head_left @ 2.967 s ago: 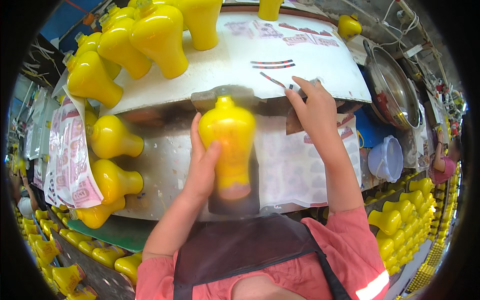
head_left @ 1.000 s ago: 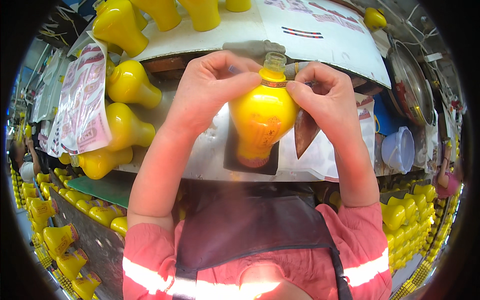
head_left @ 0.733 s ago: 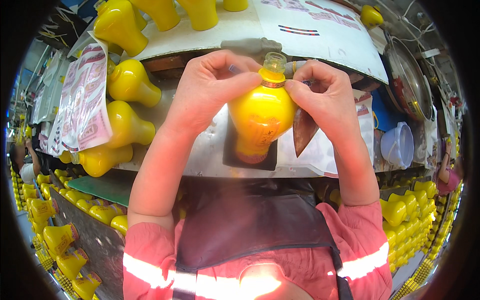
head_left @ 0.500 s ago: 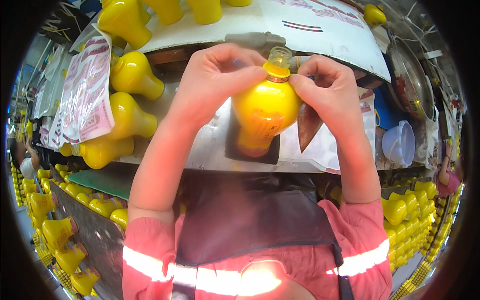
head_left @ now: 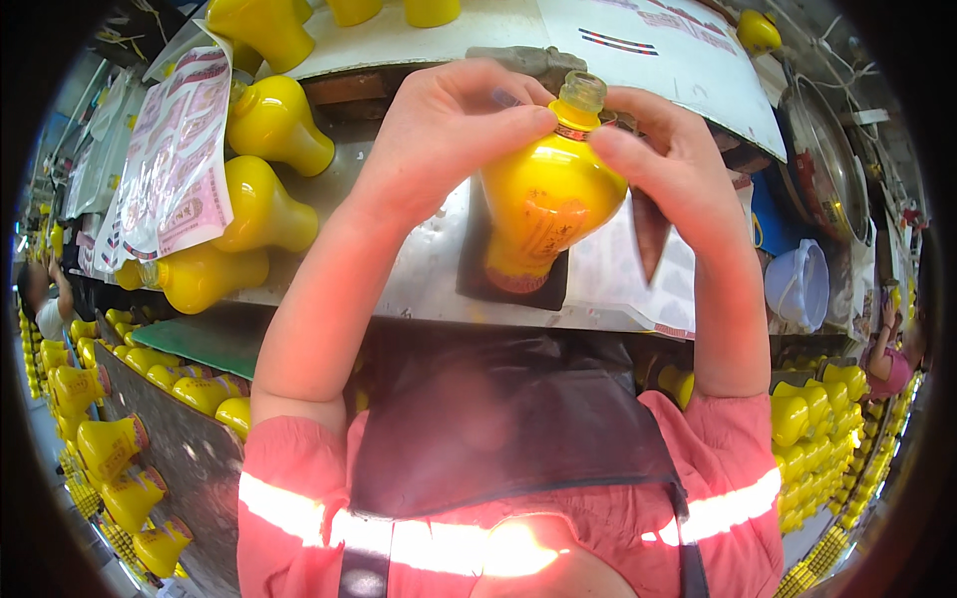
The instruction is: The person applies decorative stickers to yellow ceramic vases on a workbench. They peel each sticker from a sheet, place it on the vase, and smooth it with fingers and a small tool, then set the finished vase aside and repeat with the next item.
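Observation:
A glossy yellow bottle (head_left: 558,189) with a clear glass mouth (head_left: 584,92) stands tilted on a dark pad (head_left: 477,269). Around its neck runs a thin reddish patterned strip (head_left: 571,133). My left hand (head_left: 449,130) is closed at the neck, its thumb pressed beside the strip's left part. On the other side, my right hand (head_left: 666,135) also closes on the neck, thumb against the strip. A dark, pointed blade (head_left: 650,239) sticks out below my right hand; its upper end is hidden by the hand.
Several yellow bottles (head_left: 279,125) lie at the left beside printed label sheets (head_left: 187,149). A white board (head_left: 688,75) at the back carries two striped strips (head_left: 618,43). At the right stands a small pale bucket (head_left: 797,287). Rows of bottles (head_left: 812,439) flank the bench.
Both hands and the bottle's neck have shifted slightly right and up in view. The bottle's printed front now faces me more. Both thumbs stay at the neck strip.

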### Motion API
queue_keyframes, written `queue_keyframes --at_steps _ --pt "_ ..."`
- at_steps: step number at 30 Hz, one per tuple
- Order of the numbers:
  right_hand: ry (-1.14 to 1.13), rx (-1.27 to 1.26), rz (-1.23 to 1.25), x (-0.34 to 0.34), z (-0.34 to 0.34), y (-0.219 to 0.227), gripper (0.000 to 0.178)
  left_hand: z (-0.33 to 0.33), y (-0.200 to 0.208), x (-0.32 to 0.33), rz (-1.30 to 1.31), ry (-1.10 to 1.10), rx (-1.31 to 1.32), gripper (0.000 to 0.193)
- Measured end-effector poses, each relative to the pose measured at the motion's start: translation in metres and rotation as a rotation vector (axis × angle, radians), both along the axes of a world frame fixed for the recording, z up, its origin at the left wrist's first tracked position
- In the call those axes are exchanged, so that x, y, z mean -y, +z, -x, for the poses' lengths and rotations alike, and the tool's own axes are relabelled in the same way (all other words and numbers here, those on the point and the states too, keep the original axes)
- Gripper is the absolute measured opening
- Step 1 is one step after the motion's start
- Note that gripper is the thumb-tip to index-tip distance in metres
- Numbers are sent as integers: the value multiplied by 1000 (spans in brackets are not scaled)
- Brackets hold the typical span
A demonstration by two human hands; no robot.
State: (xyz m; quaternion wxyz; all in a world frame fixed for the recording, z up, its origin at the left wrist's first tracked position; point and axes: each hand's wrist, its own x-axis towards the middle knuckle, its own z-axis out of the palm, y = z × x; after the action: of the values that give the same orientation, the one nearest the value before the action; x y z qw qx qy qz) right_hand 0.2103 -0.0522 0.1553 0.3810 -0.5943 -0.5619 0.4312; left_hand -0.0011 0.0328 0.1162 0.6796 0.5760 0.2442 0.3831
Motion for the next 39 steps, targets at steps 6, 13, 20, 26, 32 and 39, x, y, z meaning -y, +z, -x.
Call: queue_keyframes --at_steps 6,13,20,26,32,39 --pt "-40 -32 19 -10 0 -10 45 -1 -2 -3 -3 15 -13 10" --pt "68 -13 -16 -12 -12 -9 37 -1 0 -4 6 32 -59 10" --pt "13 -48 1 -14 -18 -19 30 -2 -3 -3 27 40 -14 12" --pt "-51 -78 9 -14 -20 -23 26 0 -5 -4 17 38 -10 15" --pt "19 -310 63 -10 -18 -8 36 0 -6 -2 3 32 5 14" --pt "7 -68 57 0 5 0 40 6 -1 5 11 45 -31 13"
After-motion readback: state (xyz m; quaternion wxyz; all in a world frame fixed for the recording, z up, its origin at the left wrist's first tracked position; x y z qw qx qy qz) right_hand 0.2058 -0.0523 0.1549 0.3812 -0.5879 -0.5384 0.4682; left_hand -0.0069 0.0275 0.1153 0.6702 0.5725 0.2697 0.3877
